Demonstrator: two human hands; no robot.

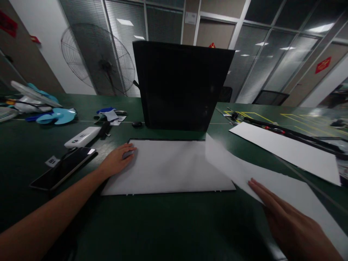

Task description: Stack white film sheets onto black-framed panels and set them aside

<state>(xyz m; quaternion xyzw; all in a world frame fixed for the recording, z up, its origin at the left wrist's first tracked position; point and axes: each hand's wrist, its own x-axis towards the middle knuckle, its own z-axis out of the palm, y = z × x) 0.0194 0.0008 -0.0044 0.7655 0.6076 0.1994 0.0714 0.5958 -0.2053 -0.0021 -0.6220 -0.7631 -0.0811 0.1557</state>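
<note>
A flat white panel with thin dark edges lies on the green table before me. My left hand rests over its left edge, fingers stretched out and slightly apart on the surface. To the right, my right hand has a thin, flexible white sheet in its grip, fingers pressed together against it and the thumb out of sight. The sheet is bent and slants across the panel's right end, its far corner raised. Its near right part runs behind my hand.
A black monitor-like screen stands behind the panel. At left lie a dark phone-like device, a white device and blue fan blades. Another white panel lies at right beside a long black bar. A black mouse sits near the screen.
</note>
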